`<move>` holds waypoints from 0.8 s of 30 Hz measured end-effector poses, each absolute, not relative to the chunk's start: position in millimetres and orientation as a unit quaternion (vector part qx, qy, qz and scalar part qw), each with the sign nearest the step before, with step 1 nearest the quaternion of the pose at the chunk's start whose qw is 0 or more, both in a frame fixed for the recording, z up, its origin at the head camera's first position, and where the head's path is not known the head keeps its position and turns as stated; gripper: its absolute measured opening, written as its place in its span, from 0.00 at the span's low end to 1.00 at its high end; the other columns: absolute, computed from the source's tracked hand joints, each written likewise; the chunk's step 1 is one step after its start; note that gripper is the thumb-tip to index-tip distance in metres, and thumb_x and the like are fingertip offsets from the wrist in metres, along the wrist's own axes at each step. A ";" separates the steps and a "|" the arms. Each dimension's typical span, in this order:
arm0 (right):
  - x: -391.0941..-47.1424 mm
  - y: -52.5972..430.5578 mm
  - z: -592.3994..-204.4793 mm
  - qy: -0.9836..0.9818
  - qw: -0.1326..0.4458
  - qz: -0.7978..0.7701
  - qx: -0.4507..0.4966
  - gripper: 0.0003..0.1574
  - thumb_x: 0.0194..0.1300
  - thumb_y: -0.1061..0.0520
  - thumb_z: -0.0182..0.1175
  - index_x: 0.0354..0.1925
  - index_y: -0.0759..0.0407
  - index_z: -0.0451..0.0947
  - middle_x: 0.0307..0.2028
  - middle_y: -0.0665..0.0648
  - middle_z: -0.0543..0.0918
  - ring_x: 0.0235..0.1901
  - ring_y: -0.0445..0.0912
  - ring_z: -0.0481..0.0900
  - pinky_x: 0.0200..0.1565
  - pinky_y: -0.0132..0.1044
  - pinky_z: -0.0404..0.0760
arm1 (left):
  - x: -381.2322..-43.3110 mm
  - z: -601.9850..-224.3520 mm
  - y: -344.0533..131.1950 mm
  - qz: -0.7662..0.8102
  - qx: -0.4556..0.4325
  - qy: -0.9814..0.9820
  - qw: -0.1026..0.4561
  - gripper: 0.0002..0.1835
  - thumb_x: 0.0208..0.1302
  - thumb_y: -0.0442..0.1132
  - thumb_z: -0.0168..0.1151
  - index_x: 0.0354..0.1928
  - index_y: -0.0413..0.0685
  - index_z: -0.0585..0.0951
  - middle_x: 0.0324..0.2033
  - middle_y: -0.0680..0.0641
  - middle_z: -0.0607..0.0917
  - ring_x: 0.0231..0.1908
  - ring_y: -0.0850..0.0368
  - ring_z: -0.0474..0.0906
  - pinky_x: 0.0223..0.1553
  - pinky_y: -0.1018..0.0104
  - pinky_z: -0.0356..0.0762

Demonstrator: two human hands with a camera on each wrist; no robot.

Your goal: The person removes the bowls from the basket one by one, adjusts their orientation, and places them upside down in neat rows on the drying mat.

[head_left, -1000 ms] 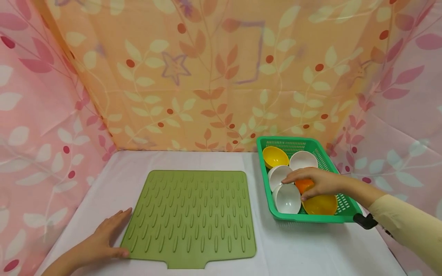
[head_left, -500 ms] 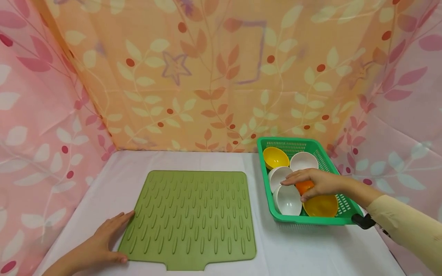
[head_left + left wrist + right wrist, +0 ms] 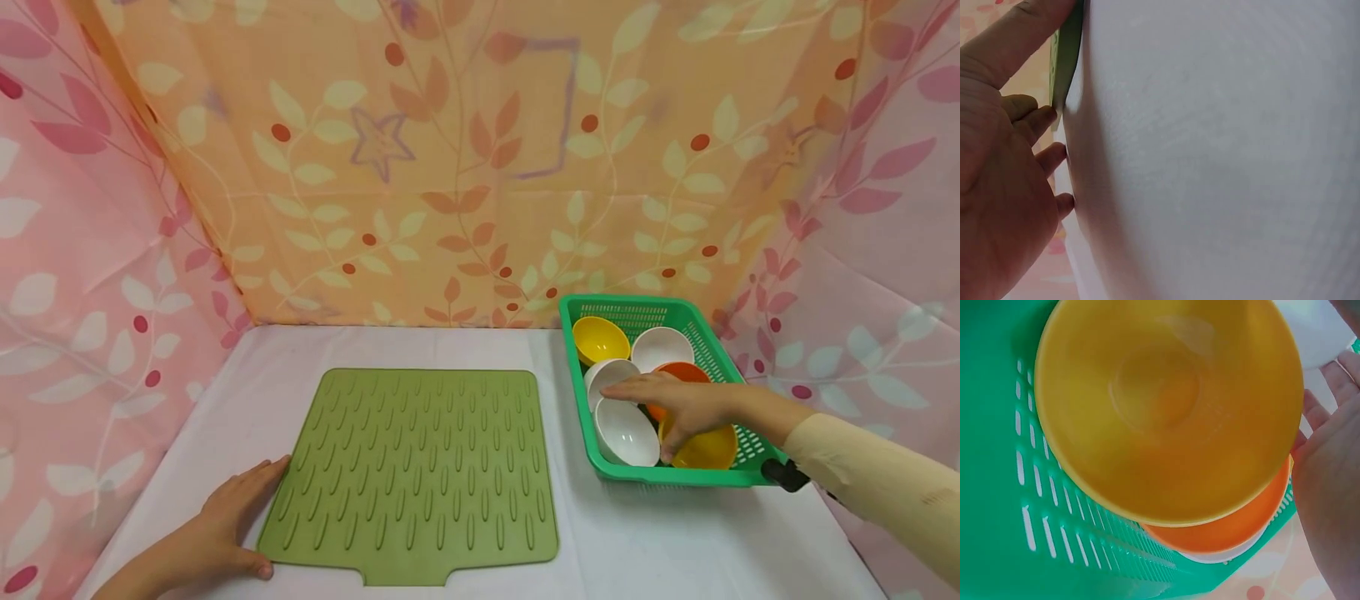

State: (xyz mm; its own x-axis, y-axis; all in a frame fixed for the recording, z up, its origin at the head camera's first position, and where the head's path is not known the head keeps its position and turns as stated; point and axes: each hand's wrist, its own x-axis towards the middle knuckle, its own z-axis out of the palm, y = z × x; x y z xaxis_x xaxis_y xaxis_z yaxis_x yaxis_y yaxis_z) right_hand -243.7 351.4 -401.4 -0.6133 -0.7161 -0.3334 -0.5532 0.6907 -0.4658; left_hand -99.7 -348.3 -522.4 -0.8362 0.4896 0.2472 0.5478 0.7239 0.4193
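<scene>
A green plastic basket (image 3: 738,478) stands at the right of the table with several bowls in it. Over its near part is my right hand (image 3: 693,406), which holds the nearest white bowl (image 3: 624,433) between thumb and fingers; that bowl leans slightly. Close to the thumb lies a yellow bowl (image 3: 1166,412), with an orange bowl (image 3: 684,372) behind it, partly covered by the hand. My left hand (image 3: 217,527) rests, fingers spread, at the left edge of a ribbed green mat (image 3: 420,467). In the left wrist view its fingertips (image 3: 1054,156) meet the white cloth beside the mat.
Another white bowl (image 3: 606,379) sits just behind the held one. At the basket's far end are a second yellow bowl (image 3: 602,340) and one more white bowl (image 3: 662,348). Patterned cloth (image 3: 405,250) hangs behind the white-covered table (image 3: 622,550) and along both sides.
My right thumb has moved down between the near white bowl and the yellow bowl, and the white bowl has tilted. More of the orange bowl shows. The left hand has hardly moved.
</scene>
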 end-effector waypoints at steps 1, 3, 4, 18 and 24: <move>-243.6 350.2 -402.0 0.884 0.254 -0.156 -0.361 0.70 0.47 0.40 0.81 0.81 0.43 0.54 0.78 0.54 0.60 0.75 0.65 0.51 0.65 0.75 0.60 | -99.6 -522.6 -347.8 -0.240 -0.273 -0.930 0.059 0.74 0.26 0.70 0.77 0.78 0.41 0.60 0.72 0.43 0.69 0.72 0.86 0.34 0.67 0.87 0.25; -244.0 347.8 -404.2 0.884 0.254 -0.144 -0.364 0.71 0.46 0.38 0.80 0.81 0.43 0.54 0.78 0.53 0.60 0.76 0.63 0.50 0.66 0.76 0.56 | -99.1 -523.3 -347.1 -0.236 -0.263 -0.934 0.056 0.74 0.25 0.71 0.76 0.78 0.42 0.60 0.69 0.36 0.71 0.71 0.87 0.33 0.66 0.87 0.25; -244.1 346.6 -405.4 0.885 0.254 -0.139 -0.365 0.72 0.46 0.37 0.80 0.81 0.42 0.53 0.78 0.52 0.60 0.76 0.63 0.50 0.67 0.76 0.55 | -98.9 -523.4 -346.7 -0.235 -0.257 -0.936 0.052 0.74 0.25 0.71 0.76 0.78 0.43 0.60 0.68 0.34 0.71 0.71 0.87 0.33 0.65 0.88 0.25; -237.9 337.7 -416.6 0.893 0.183 -0.075 -0.405 0.69 0.45 0.39 0.80 0.78 0.55 0.58 0.72 0.53 0.63 0.71 0.57 0.57 0.65 0.67 0.66 | -98.4 -519.1 -343.9 -0.231 -0.233 -0.944 0.042 0.71 0.26 0.68 0.79 0.78 0.49 0.62 0.70 0.39 0.71 0.71 0.82 0.39 0.63 0.88 0.25; -236.4 337.2 -412.4 0.902 0.143 -0.089 -0.397 0.67 0.45 0.36 0.78 0.76 0.57 0.61 0.72 0.55 0.63 0.70 0.57 0.58 0.60 0.63 0.74 | -99.4 -521.9 -344.2 -0.238 -0.246 -0.938 0.054 0.70 0.24 0.67 0.80 0.76 0.45 0.65 0.68 0.38 0.71 0.71 0.86 0.37 0.63 0.87 0.25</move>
State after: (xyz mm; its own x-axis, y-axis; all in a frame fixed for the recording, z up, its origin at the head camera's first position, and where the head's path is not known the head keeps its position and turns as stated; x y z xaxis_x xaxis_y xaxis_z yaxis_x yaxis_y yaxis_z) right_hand -236.4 337.2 -412.4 -0.6446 -0.7412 -0.1872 -0.6903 0.6696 -0.2741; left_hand -99.4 -344.2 -521.9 -0.8733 0.4356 0.2182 0.4869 0.7655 0.4207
